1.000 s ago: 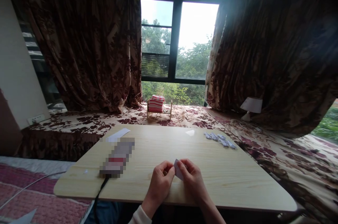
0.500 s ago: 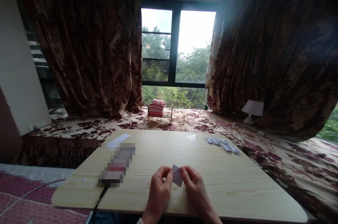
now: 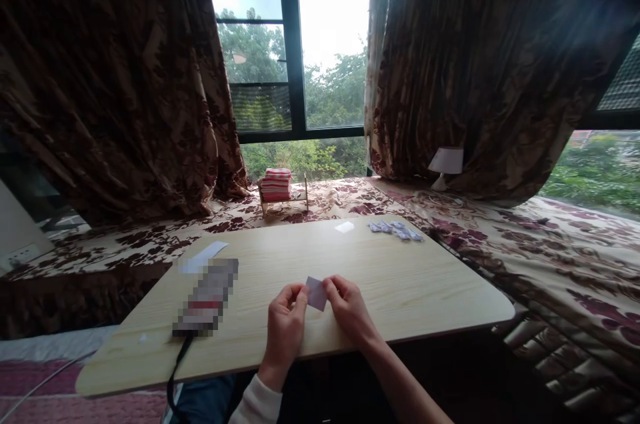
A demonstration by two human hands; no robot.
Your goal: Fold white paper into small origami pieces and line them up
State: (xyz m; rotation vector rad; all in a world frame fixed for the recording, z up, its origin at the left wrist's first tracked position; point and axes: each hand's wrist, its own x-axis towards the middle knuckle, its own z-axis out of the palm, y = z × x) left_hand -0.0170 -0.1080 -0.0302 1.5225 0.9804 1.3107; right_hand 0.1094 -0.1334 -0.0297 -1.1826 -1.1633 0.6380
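Note:
My left hand (image 3: 284,323) and my right hand (image 3: 349,308) are together over the near part of a light wooden table (image 3: 410,291). Both pinch a small pale paper piece (image 3: 317,293) between thumb and fingers, holding it just above the tabletop. A row of several small folded paper pieces (image 3: 395,229) lies at the table's far right. A single white scrap (image 3: 345,227) rests near the far edge. A white paper strip (image 3: 203,256) lies at the far left.
A blurred-out object (image 3: 206,297) with a dark cord (image 3: 175,371) lies on the table's left. Behind the table a flower-patterned bedspread (image 3: 550,257) carries a small wooden chair with striped cloth (image 3: 280,188) and a white lamp (image 3: 445,165). Curtains frame the window.
The view has swung right and tilted, shifting the table left in the picture. Both hands keep hold of the paper piece, which has turned slightly and shows more of its flat face.

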